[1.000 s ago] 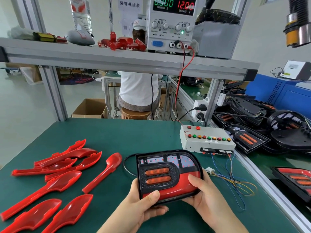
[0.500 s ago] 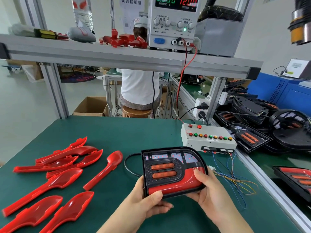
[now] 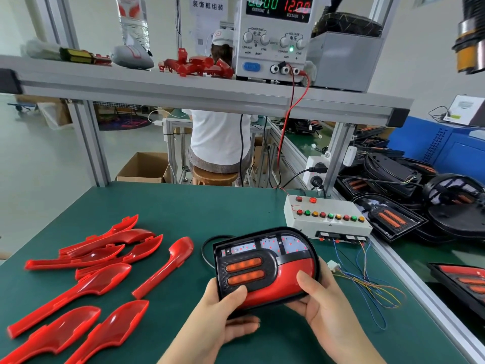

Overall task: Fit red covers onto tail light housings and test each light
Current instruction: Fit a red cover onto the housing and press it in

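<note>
Pwr supply (image 3: pixel 274 38) display reads 0.000 CURRENT A, 12.00 VOLTAGE V; knobs (image 3: pixel 265 39) marked COARSE/FINE; paper sign (image 3: pixel 207 6) reads 装饰框组装.

Factory assembly bench: power supply (image 3: pixel 275 38), test box (image 3: pixel 325 219), stacked housings (image 3: pixel 409 200).

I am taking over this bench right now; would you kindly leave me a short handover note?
Left hand grips the housing at its lower left edge; right hand grips its lower right, thumb on the cover.
Housing is held over the mat, cover seated in it; spare covers lie to the left, test box behind.
Done: this cover fitted.
Left: test this light (supply reads zero current), then the spare covers.
</note>
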